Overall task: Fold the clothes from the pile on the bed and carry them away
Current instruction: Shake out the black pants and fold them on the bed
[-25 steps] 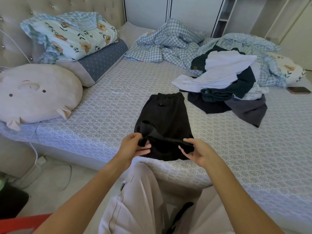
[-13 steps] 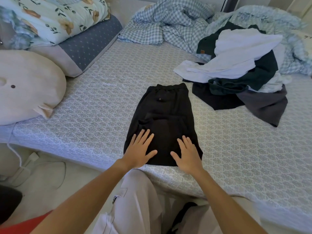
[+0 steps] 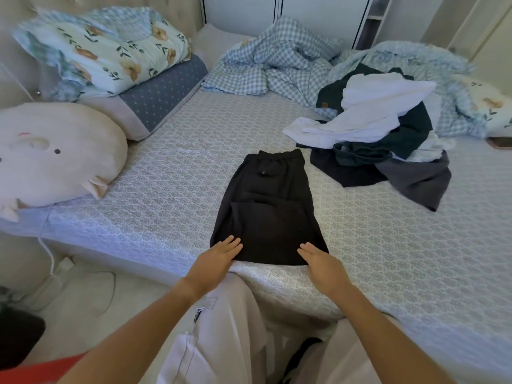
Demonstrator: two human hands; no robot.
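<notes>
The black shorts [image 3: 267, 209] lie flat on the bed [image 3: 171, 195], near its front edge, waistband pointing away from the person, with a fold line crossing the middle. Both hands rest on the hem end. The left hand [image 3: 214, 259] lies flat with fingers straight and together, fingertips on the near left corner of the fabric. The right hand [image 3: 321, 264] is likewise flat and extended at the near right corner — neither hand grips anything.

The pile of clothes [image 3: 382, 139] sits further back to the right, apart from the shorts: a white garment on top, dark green and grey pieces beneath. How many items it contains cannot be made out, as the layers cover one another.

Behind the pile, a checked blue blanket [image 3: 277, 65] lies crumpled. A floral quilt [image 3: 105, 51] rests on a blue dotted pillow [image 3: 163, 92] at left; a round cream cushion [image 3: 55, 156] is cut off by the left border. A dark flat object [image 3: 501, 142] at the right edge is mostly out of frame — it cannot be identified.
</notes>
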